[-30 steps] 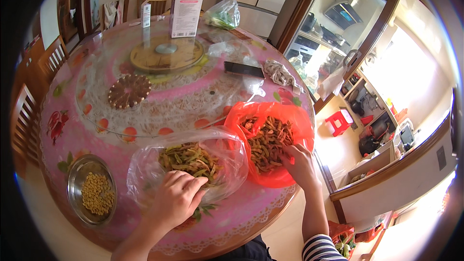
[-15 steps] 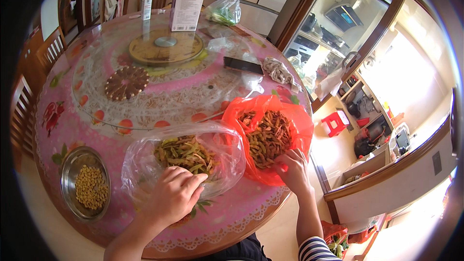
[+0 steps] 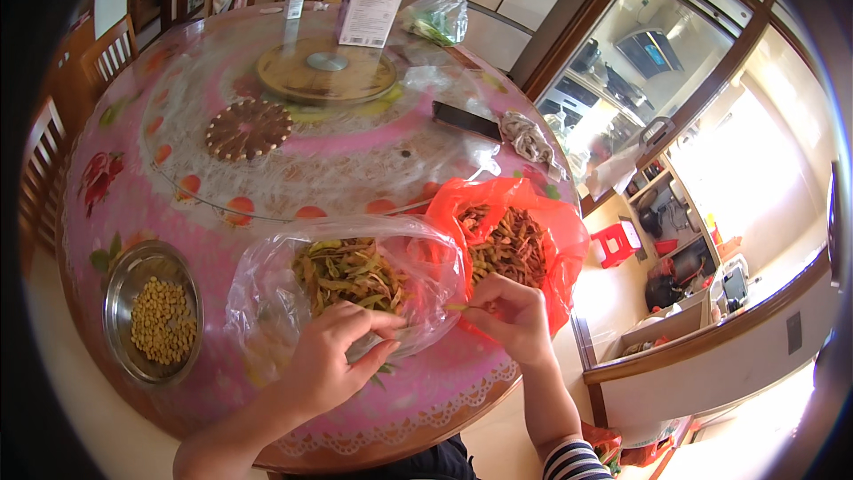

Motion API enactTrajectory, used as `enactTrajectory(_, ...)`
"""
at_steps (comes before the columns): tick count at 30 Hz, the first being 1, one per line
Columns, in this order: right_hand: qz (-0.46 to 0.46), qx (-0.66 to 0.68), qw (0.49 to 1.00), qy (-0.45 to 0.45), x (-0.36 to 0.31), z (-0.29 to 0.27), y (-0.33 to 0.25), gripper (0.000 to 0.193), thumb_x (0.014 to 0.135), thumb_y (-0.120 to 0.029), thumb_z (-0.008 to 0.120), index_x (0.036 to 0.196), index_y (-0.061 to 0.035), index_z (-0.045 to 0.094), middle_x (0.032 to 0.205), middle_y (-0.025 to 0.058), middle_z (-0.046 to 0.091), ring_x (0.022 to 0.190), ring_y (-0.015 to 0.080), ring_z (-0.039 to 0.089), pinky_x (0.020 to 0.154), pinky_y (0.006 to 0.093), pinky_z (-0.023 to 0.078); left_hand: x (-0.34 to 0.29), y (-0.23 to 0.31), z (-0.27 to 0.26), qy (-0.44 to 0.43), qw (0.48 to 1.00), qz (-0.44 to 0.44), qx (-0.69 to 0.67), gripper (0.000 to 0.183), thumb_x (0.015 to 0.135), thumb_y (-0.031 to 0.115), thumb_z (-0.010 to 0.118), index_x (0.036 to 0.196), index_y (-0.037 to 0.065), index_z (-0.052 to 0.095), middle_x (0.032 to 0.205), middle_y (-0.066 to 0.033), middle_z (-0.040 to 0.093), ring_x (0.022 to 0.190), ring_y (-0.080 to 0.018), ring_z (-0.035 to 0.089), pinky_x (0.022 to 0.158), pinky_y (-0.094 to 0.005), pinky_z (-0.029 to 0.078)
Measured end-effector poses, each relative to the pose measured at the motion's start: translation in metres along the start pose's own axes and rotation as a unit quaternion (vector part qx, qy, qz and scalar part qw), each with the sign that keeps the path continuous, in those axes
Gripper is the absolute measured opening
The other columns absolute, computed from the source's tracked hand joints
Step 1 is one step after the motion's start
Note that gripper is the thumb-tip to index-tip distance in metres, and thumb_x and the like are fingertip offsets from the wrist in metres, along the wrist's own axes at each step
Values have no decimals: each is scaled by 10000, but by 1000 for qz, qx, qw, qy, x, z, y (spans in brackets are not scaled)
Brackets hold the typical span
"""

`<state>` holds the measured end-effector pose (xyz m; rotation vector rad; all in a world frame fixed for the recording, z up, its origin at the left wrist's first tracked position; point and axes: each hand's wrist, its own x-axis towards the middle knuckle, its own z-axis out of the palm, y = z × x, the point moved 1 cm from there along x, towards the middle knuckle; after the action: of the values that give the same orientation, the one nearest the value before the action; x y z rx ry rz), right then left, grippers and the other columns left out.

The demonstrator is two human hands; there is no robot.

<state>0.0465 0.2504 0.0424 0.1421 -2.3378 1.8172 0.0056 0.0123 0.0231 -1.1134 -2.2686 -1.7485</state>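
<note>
While the right hand (image 3: pixel 518 318) is pinched on a slim bean pod (image 3: pixel 456 307) just in front of the red plastic bag (image 3: pixel 566 240), the pod's long axis runs roughly sideways, its free end pointing toward the left hand (image 3: pixel 333 360), whose thumb and fingers stand apart. The right fingers hide its other end; whether the left fingertips touch the clear plastic bag (image 3: pixel 262 289) is unclear.
</note>
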Motion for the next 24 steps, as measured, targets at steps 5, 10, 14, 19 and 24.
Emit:
enactTrajectory(5,51,79,983,-155,38,47,-20,79,831,-40,677,881,11,643,833,5,619,723,49,526,656,207,416,1,-6,-4,65,937,-121,-322,258,813,-37,664,1068,-21,625,988,-82,654,935,-121,602,855,-289,495)
enactTrajectory(10,175,262,925,-211,55,79,-17,152,879,-138,655,926,5,630,808,-5,604,717,43,518,639,203,405,2,-14,-16,113,904,-107,-398,210,819,-86,637,1024,-43,625,1033,-117,643,969,-160,608,887,-301,499)
enactTrajectory(14,194,290,901,-256,51,82,-8,194,895,-193,641,933,-4,627,812,9,613,722,70,535,653,213,412,1,-21,-15,94,908,-111,-394,175,808,-66,659,979,-29,640,949,-93,653,895,-145,619,820,-284,508)
enactTrajectory(19,-109,-100,982,-119,47,66,-13,214,732,53,702,939,3,680,864,79,653,813,161,619,753,274,481,2,-25,-13,113,968,-135,-177,136,732,10,748,857,17,696,833,-62,662,766,-114,613,673,-245,477)
enactTrajectory(24,-151,-67,978,-131,47,66,-18,247,689,33,747,930,-5,705,865,75,643,780,168,621,690,278,501,3,-18,-16,93,985,-127,-76,145,704,-5,754,835,16,695,795,-80,672,703,-141,628,626,-264,488)
